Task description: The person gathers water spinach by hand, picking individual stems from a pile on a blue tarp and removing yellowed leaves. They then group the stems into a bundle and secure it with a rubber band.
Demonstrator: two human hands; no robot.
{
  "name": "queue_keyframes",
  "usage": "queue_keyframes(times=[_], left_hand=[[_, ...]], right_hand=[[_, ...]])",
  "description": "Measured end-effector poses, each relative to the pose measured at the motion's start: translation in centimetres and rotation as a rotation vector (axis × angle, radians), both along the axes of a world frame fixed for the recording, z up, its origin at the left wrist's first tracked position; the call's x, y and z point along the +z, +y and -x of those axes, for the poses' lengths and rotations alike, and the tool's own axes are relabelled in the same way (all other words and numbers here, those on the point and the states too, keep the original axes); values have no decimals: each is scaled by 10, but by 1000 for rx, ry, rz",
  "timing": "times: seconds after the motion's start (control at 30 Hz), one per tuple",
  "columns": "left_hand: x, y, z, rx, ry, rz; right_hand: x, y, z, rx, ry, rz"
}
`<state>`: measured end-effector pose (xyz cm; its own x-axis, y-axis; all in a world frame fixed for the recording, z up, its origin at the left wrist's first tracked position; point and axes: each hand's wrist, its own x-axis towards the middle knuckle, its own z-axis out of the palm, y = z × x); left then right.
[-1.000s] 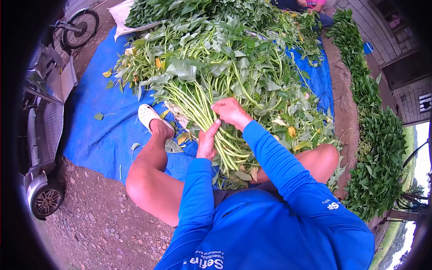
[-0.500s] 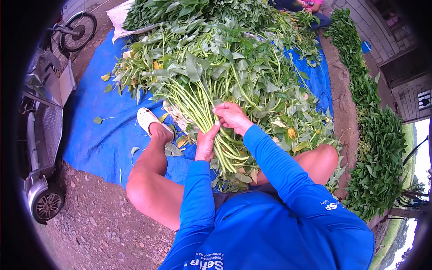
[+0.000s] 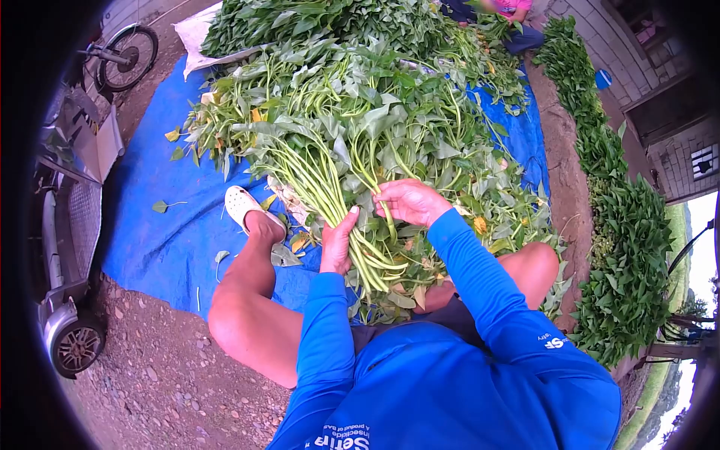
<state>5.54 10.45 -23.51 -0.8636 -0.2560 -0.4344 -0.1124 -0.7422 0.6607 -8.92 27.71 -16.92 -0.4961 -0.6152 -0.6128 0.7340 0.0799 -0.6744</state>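
Note:
A bundle of long green stems (image 3: pixel 311 180) is gripped in my left hand (image 3: pixel 338 241), its leafy tops pointing away and the bare ends toward my lap. Just right of the bundle, my right hand (image 3: pixel 411 201) pinches a few separate leafy stems (image 3: pixel 367 169) between thumb and fingers. The two hands are apart. Beyond them a big heap of leafy greens (image 3: pixel 420 112) with some yellow leaves lies on a blue tarp (image 3: pixel 161 232).
A motorcycle wheel (image 3: pixel 129 58) and a metal sidecar (image 3: pixel 82 217) stand at the left. Along the right lies a long row of bundled greens (image 3: pixel 622 240). Another person in pink (image 3: pixel 514 9) sits at the top, near a block wall (image 3: pixel 600 52).
My right hand has moved right, away from the bundle, and now holds separate stems. My left hand has shifted slightly left and down with the bundle.

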Motion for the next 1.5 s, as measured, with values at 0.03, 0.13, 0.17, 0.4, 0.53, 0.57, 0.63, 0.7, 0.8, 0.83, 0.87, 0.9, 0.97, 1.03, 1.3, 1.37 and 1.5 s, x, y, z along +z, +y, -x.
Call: queue_keyframes(times=[0.03,0.13,0.17,0.4,0.53,0.57,0.63,0.7,0.8,0.83,0.87,0.9,0.97,1.03,1.3,1.37,1.5], left_hand=[[4,0,0,3,7,-17],[10,2,0,4,22,-51],[9,2,0,9,23,-49],[-1,-4,-2,-33,-8,-10],[6,-10,-6,-73,-19,-25],[6,-11,-7,-75,-23,-14],[9,-11,-8,-83,-33,-55],[8,-10,-8,-109,-47,-65],[6,-10,-8,-115,-31,-101],[10,-11,-8,-137,-29,-145],[12,-10,-9,-136,-36,-182],[9,-10,-9,-135,-28,-236],[-13,-15,-10,-181,43,-349],[-15,-13,-12,-144,-9,-377],[-37,22,-14,292,-53,-86],[-33,24,-12,301,-78,9],[-43,7,-13,189,-278,-119]], right_hand=[[2,6,-1,63,48,-66],[42,7,-27,142,158,-397],[44,10,-29,168,141,-400],[47,55,-24,-10,105,-49],[92,64,-24,-157,395,-107],[110,60,-26,-188,499,-205],[121,54,-24,-234,727,-381],[124,44,-17,-261,976,-539],[128,3,-28,-257,700,-359],[116,-11,-31,-211,540,-292],[95,-24,-37,-162,373,-229],[63,-36,-44,-126,221,-201],[3,-50,-56,-103,33,-138],[-21,-53,-70,-159,-22,-88],[-74,-60,-91,-1,755,-634],[-82,-60,-99,50,836,-595],[-76,-45,-91,341,917,-500]])
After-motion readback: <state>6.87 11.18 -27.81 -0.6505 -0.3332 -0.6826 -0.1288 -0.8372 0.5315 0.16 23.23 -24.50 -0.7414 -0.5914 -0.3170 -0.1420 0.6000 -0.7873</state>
